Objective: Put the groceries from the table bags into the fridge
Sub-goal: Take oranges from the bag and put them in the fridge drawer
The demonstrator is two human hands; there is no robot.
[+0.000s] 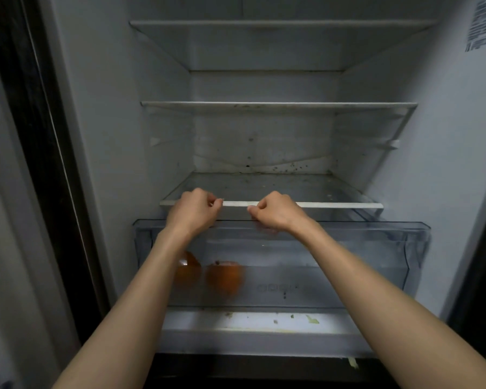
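Observation:
The fridge stands open in front of me, dim inside. Its clear plastic drawer point(348, 248) is pulled forward at the bottom. Two orange-red round fruits point(225, 279) lie in the drawer's left half, one partly hidden behind my left forearm. My left hand point(192, 210) and my right hand point(275, 213) are both curled over the drawer's top front edge, just under the white front rim of the lowest glass shelf point(334, 204). Whether the fingers hook the drawer rim or the shelf rim is unclear.
Two more shelves point(278, 104) sit above, with nothing on them. The back wall and lowest shelf are speckled with dark spots. The ledge below the drawer point(264, 321) carries crumbs and stains. The dark fridge door edge point(40, 136) stands at left.

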